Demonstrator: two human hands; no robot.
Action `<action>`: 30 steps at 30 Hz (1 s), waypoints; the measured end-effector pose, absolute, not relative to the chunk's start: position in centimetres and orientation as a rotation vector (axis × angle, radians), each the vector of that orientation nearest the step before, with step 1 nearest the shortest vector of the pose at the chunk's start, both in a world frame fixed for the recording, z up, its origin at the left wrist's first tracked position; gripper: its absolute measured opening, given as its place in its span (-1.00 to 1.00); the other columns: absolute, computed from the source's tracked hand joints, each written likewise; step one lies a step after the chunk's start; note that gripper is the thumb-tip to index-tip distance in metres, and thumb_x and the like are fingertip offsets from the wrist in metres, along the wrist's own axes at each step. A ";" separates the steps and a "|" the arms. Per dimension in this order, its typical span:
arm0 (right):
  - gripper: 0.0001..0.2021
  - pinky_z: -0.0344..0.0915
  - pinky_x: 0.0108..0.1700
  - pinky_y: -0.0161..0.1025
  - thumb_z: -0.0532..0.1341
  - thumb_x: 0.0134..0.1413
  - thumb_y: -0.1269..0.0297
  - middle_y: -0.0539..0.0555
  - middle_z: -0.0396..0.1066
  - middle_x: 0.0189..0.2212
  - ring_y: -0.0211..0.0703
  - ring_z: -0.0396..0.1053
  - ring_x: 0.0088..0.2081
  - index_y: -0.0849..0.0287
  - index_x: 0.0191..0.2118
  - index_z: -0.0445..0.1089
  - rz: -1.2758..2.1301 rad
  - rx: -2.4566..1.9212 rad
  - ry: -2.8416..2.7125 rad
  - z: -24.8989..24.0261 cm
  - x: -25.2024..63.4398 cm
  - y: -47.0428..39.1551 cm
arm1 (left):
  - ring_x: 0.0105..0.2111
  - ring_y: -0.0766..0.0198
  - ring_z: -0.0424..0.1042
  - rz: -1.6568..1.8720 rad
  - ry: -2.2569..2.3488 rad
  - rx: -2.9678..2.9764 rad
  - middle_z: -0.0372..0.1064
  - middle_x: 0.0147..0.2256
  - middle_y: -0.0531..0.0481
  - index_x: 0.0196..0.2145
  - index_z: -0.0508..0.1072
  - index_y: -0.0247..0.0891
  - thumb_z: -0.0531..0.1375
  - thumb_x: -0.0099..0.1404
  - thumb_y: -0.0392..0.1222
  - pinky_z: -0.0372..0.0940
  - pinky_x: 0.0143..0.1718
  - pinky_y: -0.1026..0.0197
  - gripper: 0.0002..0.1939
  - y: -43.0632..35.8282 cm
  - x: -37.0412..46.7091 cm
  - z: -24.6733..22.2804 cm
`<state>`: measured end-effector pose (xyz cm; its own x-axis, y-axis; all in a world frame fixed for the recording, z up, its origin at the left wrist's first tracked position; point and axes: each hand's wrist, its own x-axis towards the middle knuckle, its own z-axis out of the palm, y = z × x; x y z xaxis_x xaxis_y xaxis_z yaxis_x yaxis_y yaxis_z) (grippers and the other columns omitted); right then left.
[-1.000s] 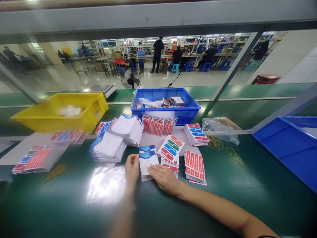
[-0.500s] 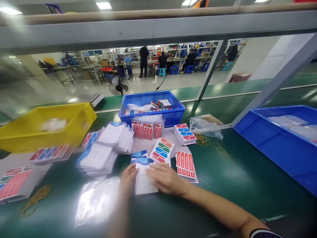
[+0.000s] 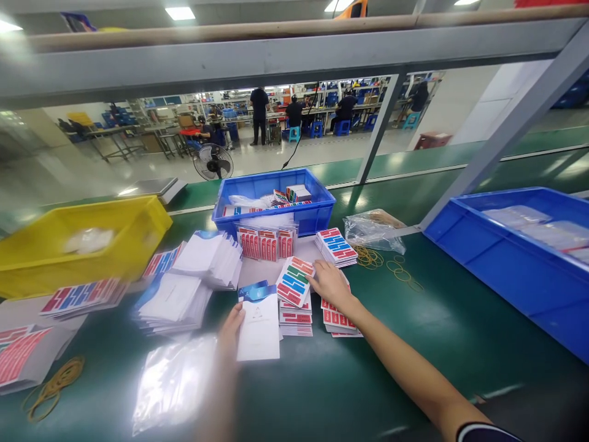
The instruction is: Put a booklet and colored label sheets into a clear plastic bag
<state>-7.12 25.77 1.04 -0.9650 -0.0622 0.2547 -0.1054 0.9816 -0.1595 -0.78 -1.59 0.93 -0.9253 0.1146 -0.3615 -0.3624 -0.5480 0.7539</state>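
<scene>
My left hand [image 3: 234, 325] pinches the left edge of a white leaflet [image 3: 258, 334] with a blue printed top and a small triangular logo. Another blue-topped piece [image 3: 251, 288] shows just behind it. With its fingertips, my right hand [image 3: 332, 283] grips the right edge of a multicoloured sticker sheet [image 3: 293, 282], which lies tilted on top of a pile of red-and-white sheets [image 3: 296, 325]. Partly under my right wrist lies another pile of red sticker sheets [image 3: 339, 320]. Stacks of white leaflets [image 3: 177, 298] stand to the left of my left hand.
A blue bin [image 3: 276, 215] holds printed pieces, with red sheets [image 3: 267, 244] leaning on its front. To the sides stand a yellow bin [image 3: 138, 245] and another blue bin [image 3: 497, 258]. Rubber bands [image 3: 368, 258], a clear bag [image 3: 175, 380] and a metal post [image 3: 501, 129] are around.
My right hand has left the leaflet and moved right and up to the multicoloured sticker sheet. My left hand still holds the leaflet. The view has shifted slightly to the right.
</scene>
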 end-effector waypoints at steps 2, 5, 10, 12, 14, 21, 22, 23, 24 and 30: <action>-0.63 0.11 0.04 -0.12 0.12 0.18 0.14 0.19 0.30 -0.05 0.04 0.21 -0.01 0.35 -0.04 0.32 0.264 0.117 -2.888 1.2 -7.1 25.7 | -0.27 0.21 0.44 2.510 1.316 -0.397 0.39 -0.17 -0.15 -0.03 0.23 -0.30 0.30 0.11 -0.13 0.34 -0.25 0.20 -0.49 -1.5 -0.7 1.1; -0.68 0.13 -0.04 -0.15 0.13 0.17 0.13 0.16 0.33 -0.15 0.00 0.24 -0.08 0.31 -0.12 0.31 0.288 0.094 -2.903 1.4 -7.3 25.7 | -0.23 0.17 0.44 2.512 1.289 -0.382 0.37 -0.13 -0.18 -0.04 0.24 -0.32 0.30 0.09 -0.15 0.35 -0.21 0.18 -0.48 -1.5 -0.6 1.3; -0.72 0.13 -0.14 -0.19 0.12 0.18 0.11 0.14 0.34 -0.21 -0.05 0.27 -0.16 0.28 -0.21 0.29 0.322 0.060 -2.949 1.8 -7.4 25.6 | -0.20 0.16 0.44 2.525 1.247 -0.376 0.39 -0.14 -0.17 -0.05 0.24 -0.31 0.32 0.07 -0.20 0.34 -0.21 0.21 -0.49 -1.5 -0.4 1.6; -0.70 0.12 -0.13 -0.19 0.13 0.17 0.11 0.15 0.33 -0.19 -0.03 0.27 -0.14 0.29 -0.18 0.29 0.325 0.052 -2.966 2.1 -7.4 25.6 | -0.23 0.19 0.44 2.537 1.229 -0.376 0.39 -0.16 -0.15 -0.06 0.24 -0.30 0.32 0.07 -0.19 0.34 -0.22 0.23 -0.49 -1.4 -0.4 1.7; -0.69 0.12 -0.12 -0.18 0.13 0.17 0.11 0.16 0.32 -0.18 -0.01 0.26 -0.13 0.31 -0.16 0.29 0.328 0.051 -2.982 2.4 -7.4 25.5 | -0.25 0.22 0.44 2.548 1.221 -0.375 0.39 -0.16 -0.14 -0.06 0.24 -0.30 0.33 0.07 -0.20 0.34 -0.24 0.24 -0.49 -1.4 -0.4 1.7; -0.64 0.13 -0.08 -0.18 0.15 0.15 0.10 0.18 0.30 -0.15 -0.01 0.25 -0.09 0.33 -0.11 0.29 0.369 0.021 -3.017 2.7 -7.6 25.8 | -0.23 0.19 0.44 2.564 1.267 -0.401 0.40 -0.18 -0.11 -0.03 0.25 -0.28 0.33 0.06 -0.17 0.33 -0.20 0.24 -0.46 -1.7 -0.5 1.3; -0.65 0.14 -0.08 -0.19 0.15 0.15 0.10 0.18 0.30 -0.16 -0.01 0.25 -0.10 0.33 -0.13 0.29 0.379 0.019 -3.024 2.6 -7.6 25.9 | -0.22 0.18 0.44 2.566 1.272 -0.417 0.40 -0.18 -0.11 -0.02 0.25 -0.27 0.33 0.05 -0.16 0.33 -0.20 0.24 -0.45 -1.7 -0.6 1.2; -0.66 0.14 -0.09 -0.20 0.15 0.15 0.10 0.17 0.30 -0.16 -0.02 0.25 -0.10 0.32 -0.15 0.30 0.388 0.019 -3.030 2.6 -7.6 25.9 | -0.21 0.18 0.44 2.564 1.278 -0.431 0.40 -0.18 -0.11 -0.01 0.25 -0.27 0.34 0.04 -0.15 0.33 -0.21 0.24 -0.43 -1.7 -0.6 1.1; -0.67 0.14 -0.08 -0.21 0.15 0.15 0.10 0.17 0.30 -0.17 -0.03 0.25 -0.10 0.31 -0.15 0.30 0.396 0.018 -3.034 2.6 -7.6 26.0 | -0.20 0.17 0.43 2.564 1.284 -0.435 0.40 -0.17 -0.11 -0.01 0.24 -0.27 0.34 0.03 -0.14 0.33 -0.22 0.24 -0.41 -1.7 -0.7 1.0; -0.60 0.12 -0.02 -0.17 0.16 0.14 0.09 0.24 0.26 -0.11 0.04 0.21 -0.05 0.37 -0.08 0.29 0.398 -0.007 -3.037 3.0 -7.5 26.0 | -0.23 0.16 0.44 2.585 1.316 -0.424 0.40 -0.16 -0.12 0.00 0.25 -0.27 0.35 0.02 -0.12 0.33 -0.26 0.23 -0.39 -1.7 -0.9 0.9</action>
<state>-7.47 25.99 3.00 -0.9969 0.0146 0.0772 -0.0058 0.9663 -0.2575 -0.89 -1.68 0.91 -0.9366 0.0555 -0.3461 -0.3125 -0.5793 0.7528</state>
